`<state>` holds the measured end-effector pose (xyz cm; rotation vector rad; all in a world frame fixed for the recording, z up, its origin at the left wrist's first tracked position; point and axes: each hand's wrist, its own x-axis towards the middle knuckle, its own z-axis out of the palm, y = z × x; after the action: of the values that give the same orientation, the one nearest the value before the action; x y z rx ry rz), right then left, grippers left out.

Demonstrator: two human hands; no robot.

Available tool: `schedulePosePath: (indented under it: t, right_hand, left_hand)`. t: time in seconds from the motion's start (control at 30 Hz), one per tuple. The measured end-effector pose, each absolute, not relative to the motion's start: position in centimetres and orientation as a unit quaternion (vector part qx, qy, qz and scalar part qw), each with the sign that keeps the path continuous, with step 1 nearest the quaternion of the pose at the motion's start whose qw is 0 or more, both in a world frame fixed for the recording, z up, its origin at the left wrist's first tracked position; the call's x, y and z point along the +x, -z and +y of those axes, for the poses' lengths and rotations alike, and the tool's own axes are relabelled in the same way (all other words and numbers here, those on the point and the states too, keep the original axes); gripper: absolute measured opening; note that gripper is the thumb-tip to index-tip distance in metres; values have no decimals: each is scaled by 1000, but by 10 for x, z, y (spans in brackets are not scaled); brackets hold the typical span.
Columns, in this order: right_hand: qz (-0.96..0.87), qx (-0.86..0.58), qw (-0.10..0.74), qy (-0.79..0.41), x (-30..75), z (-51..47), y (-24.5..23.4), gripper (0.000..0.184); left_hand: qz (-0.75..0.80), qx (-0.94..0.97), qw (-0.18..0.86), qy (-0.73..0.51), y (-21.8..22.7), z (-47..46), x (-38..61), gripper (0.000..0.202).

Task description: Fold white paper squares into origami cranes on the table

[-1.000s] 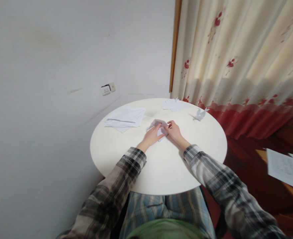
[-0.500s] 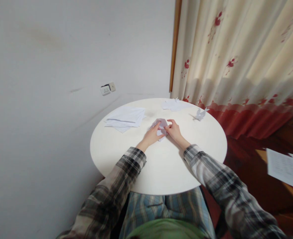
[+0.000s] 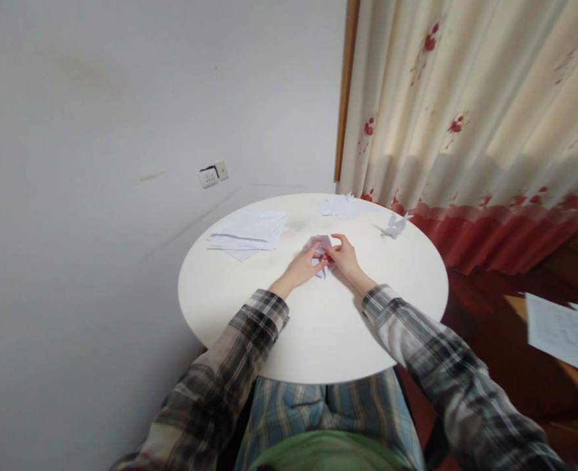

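A small piece of folded white paper [image 3: 322, 241] lies on the round white table [image 3: 313, 333], between my two hands. My left hand [image 3: 303, 267] holds it from the left, fingers curved over the paper and thumb close to its near edge. From the other side my right hand [image 3: 344, 255] pinches at the paper's middle, its forefinger arched. The fingertips of both hands almost meet over the folds and hide part of them. A pointed near end of the paper [image 3: 323, 273] shows below the thumbs.
A stack of white paper sheets [image 3: 250, 230] lies at the table's back left. More paper [image 3: 340, 207] is at the back, with a small folded figure on it. A folded paper bird [image 3: 395, 226] stands at the right. Behind hangs a floral curtain [image 3: 446, 85].
The folded paper has shifted slightly to the right and turned a little. My left thumb has moved right, closer to my right fingertips. My arms stay in place.
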<state>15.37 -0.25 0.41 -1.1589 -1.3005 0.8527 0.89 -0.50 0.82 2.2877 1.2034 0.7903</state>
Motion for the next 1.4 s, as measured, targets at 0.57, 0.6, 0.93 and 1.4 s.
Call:
schedulePosePath:
  t: [0.57, 0.6, 0.93, 1.4]
  right_hand:
    - [-586, -502, 564, -296, 155, -4, -4, 32]
    - [-586, -505, 565, -286, 155, -3, -5, 31]
    - [-696, -544, 413, -223, 160, 9, 5, 49]
    - [-812, -477, 306, -138, 164, 15, 12, 71]
  left_hand:
    - [455, 823, 183, -285, -6, -1, 9, 57]
    - [460, 821, 182, -285, -5, -1, 9, 58]
    - [486, 813, 157, -281, -4, 3, 6, 55]
    - [499, 786, 153, -332, -7, 0, 10, 18]
